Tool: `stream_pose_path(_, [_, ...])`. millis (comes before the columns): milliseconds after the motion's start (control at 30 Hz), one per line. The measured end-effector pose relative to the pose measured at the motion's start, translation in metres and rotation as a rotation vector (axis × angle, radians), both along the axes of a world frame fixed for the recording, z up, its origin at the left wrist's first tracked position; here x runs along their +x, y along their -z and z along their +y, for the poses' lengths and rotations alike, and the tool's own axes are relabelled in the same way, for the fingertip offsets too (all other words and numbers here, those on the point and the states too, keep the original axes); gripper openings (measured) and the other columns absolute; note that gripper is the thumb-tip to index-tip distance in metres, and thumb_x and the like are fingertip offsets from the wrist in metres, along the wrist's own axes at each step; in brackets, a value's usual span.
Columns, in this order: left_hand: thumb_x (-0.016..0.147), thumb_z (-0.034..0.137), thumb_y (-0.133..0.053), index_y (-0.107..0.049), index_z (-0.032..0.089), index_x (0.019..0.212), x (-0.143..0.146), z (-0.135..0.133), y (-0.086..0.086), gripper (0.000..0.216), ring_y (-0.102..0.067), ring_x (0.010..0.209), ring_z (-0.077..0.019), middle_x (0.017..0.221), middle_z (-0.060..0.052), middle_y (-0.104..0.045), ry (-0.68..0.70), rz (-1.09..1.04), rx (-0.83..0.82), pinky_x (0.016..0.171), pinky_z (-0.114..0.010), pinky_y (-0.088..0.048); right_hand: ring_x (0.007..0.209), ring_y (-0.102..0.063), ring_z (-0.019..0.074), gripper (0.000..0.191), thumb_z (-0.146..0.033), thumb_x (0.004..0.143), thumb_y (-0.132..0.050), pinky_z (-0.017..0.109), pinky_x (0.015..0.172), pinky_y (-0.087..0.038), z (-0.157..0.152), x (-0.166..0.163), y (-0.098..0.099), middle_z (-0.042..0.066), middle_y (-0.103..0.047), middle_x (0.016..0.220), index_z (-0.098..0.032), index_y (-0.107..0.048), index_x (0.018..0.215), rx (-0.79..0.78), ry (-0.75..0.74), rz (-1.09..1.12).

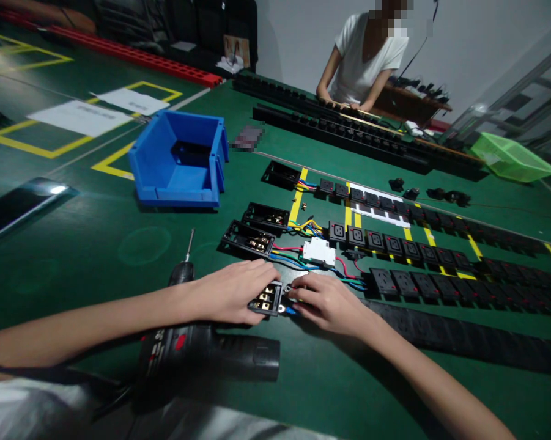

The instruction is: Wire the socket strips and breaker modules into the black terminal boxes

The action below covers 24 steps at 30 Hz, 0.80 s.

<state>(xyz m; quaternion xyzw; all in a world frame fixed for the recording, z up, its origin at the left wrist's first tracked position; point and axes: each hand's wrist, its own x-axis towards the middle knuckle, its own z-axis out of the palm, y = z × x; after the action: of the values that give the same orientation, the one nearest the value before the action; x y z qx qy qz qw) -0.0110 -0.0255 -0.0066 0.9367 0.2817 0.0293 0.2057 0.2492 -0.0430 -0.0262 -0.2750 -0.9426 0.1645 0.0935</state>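
left hand [232, 292] grips socket module [266, 299]

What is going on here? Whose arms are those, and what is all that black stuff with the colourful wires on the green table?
The picture comes from a small camera worn on a person's head, so you look down at that person's own two arms. The left hand holds a little black socket block with shiny brass bits inside. The right hand pinches the end of a wire right beside that block. Both work on a big green table.

Just under the arms lies a black electric screwdriver, not held by anyone. Beyond the hands are red, blue and yellow wires, a small white switch box and long rows of black sockets. To the left stands a blue plastic bin, and far right a green tray.

At the far end, another person in a white shirt works on long black strips.
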Motion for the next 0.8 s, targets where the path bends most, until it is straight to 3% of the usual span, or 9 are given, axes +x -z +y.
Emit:
stream_pose_path(367, [0.083,0.050,-0.068,-0.053,0.013,0.117,-0.005,-0.004,-0.007,0.052,-0.058,0.099,-0.0270,0.108,-0.009,-0.061,-0.008,0.085,0.068,0.086,-0.036,-0.043,0.096,-0.057,0.0177,0.020,-0.019,0.098,-0.045,0.029,0.083,-0.046,-0.001,0.000,0.005,0.009,-0.059,0.107,-0.018,-0.056,0.115,-0.053,0.124,0.003])
stream_pose_path(800, [0.084,0.042,-0.069,-0.057,0.013,0.110,-0.011,0.001,-0.019,0.041,-0.060,0.095,-0.0261,0.102,-0.009,-0.063,0.008,0.165,0.019,0.080,-0.034,-0.045,0.091,-0.058,0.0174,0.019,-0.021,0.095,-0.047,0.029,0.074,-0.045,-0.003,-0.003,-0.006,0.007,-0.054,0.117,-0.022,-0.061,0.107,-0.057,0.108,-0.168])
